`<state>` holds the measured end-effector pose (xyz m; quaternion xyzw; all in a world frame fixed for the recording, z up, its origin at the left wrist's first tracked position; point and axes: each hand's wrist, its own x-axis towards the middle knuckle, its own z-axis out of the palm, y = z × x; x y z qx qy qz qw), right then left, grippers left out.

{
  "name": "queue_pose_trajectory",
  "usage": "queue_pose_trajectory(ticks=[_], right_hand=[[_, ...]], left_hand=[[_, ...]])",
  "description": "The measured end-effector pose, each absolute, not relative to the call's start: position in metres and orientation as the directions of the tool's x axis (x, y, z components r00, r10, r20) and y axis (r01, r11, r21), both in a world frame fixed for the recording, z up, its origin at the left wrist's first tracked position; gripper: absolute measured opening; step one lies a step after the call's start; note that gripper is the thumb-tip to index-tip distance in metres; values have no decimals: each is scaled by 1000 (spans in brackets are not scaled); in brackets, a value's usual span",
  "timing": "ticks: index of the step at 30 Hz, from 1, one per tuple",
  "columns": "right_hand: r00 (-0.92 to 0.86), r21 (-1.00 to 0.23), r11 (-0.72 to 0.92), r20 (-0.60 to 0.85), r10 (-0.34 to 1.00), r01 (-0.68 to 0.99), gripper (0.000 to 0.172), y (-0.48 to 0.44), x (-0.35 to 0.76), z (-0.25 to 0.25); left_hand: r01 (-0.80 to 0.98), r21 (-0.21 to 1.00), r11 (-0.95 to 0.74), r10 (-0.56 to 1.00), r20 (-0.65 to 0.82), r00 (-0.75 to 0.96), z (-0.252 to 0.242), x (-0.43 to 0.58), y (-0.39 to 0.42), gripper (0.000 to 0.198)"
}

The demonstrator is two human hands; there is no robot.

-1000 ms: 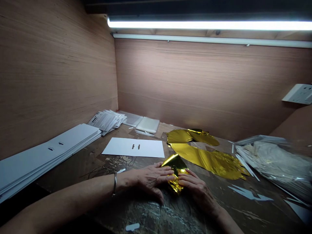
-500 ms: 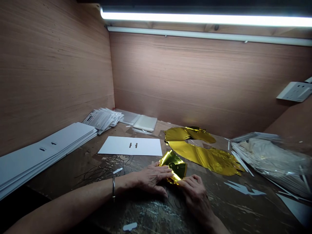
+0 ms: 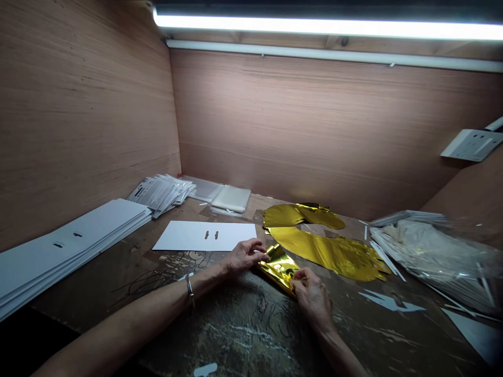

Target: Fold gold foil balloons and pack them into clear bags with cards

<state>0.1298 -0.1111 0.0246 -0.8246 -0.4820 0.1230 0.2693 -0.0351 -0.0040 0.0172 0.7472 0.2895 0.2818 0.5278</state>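
Observation:
A small folded gold foil balloon lies flat on the worn dark table in front of me. My left hand is at its left corner, with thumb and bent fingers closed on the foil edge. At the opposite, right-hand end, my right hand pinches the foil between thumb and fingers. Just beyond lie more flat gold foil balloons, spread in a curved shape with ragged edges. A white card with two cut slots rests behind my left hand.
On the left are a stack of white cards and a pile of packed clear sleeves. Clear bags lie at the back. To the right are a heap of plastic bags and white paper scraps.
My left hand has lifted from lying flat on the foil and shifted to its upper left corner. The foil's near edge now forms a straighter fold. My right hand stays at the right end.

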Motion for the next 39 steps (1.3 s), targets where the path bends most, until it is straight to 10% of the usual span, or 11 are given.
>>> queue_pose_trajectory(ticks=[3, 17, 21, 25, 31, 39], right_hand=[[516, -552, -412, 39, 855, 725, 9, -111, 131, 23], [434, -390, -399, 0, 901, 830, 28, -123, 114, 39], [407, -451, -389, -63, 911, 803, 26, -114, 126, 42], [334, -525, -349, -129, 934, 776, 23, -106, 138, 39], [323, -522, -333, -113, 940, 785, 26, -120, 144, 51], [-156, -361, 311, 400, 903, 879, 35, -146, 139, 51]], left_hand=[[23, 974, -226, 634, 130, 762, 17, -44, -6, 51], [550, 671, -498, 831, 187, 525, 25, -16, -27, 19], [378, 209, -902, 432, 473, 768, 29, -24, -57, 29], [185, -248, -951, 62, 432, 900, 23, -23, -64, 24], [141, -197, -970, 75, 309, 948, 25, -6, -46, 11], [138, -18, -990, 133, 180, 975, 75, -11, -36, 13]])
